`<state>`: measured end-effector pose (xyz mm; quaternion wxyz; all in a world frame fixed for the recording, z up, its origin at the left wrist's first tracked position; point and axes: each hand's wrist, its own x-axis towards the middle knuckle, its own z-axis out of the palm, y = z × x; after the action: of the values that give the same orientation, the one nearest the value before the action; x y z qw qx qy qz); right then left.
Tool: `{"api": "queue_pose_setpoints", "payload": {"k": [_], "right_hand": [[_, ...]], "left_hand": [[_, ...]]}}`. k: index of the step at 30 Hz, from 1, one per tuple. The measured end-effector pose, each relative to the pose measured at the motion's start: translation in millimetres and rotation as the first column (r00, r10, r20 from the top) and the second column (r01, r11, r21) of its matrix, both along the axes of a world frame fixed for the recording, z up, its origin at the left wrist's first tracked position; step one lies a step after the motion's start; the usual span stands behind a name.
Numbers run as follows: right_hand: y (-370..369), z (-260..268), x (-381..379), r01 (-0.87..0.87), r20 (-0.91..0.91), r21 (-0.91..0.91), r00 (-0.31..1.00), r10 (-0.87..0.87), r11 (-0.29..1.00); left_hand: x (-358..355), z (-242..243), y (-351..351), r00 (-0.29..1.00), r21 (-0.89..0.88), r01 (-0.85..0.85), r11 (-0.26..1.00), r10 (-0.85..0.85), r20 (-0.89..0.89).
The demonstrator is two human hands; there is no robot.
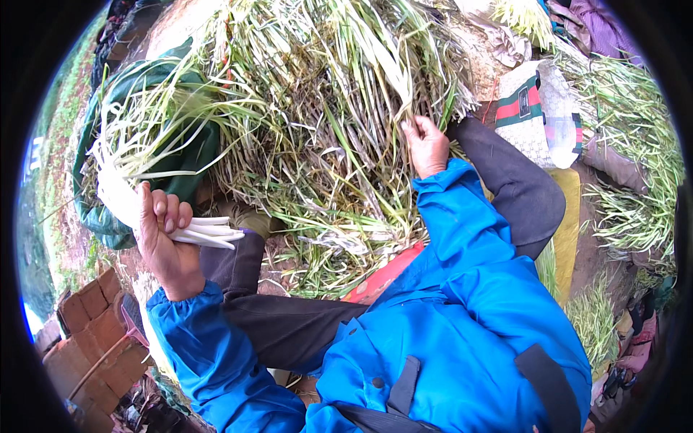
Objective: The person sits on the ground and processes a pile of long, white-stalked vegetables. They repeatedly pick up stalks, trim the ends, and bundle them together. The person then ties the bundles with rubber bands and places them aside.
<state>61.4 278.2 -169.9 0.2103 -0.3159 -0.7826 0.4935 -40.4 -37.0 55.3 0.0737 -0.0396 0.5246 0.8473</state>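
Observation:
My left hand point(165, 233) is closed around a bunch of clean white stalks point(116, 189), which look like green garlic or scallions. Their cut-looking white ends stick out to the right of the fist, and the pale green leaves droop up and left over a dark green sack point(200, 146). At the right edge of a big heap of untrimmed stalks point(346, 130), the thumb and fingers of my right hand point(427, 143) pinch a pale stalk point(398, 86) near its brownish, withered lower part. Peeled leaves and husks point(335, 254) lie between my legs.
To the right lie a white bag with a green and red stripe point(533, 113), a yellow sack point(568, 238) and more loose greens point(639, 146). Bricks point(97, 335) are stacked at lower left. A red printed sheet or bag point(379, 276) shows beside my jacket.

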Motion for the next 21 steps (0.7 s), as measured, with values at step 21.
{"api": "queue_pose_setpoints", "payload": {"k": [21], "right_hand": [[-49.0, 9.2, 18.3, -0.337, 0.297, 0.119, 0.910, 0.290, 0.934]], "left_hand": [[29.6, -8.4, 9.4, 0.993, -0.005, 0.117, 0.993, -0.117, -0.007]]}}
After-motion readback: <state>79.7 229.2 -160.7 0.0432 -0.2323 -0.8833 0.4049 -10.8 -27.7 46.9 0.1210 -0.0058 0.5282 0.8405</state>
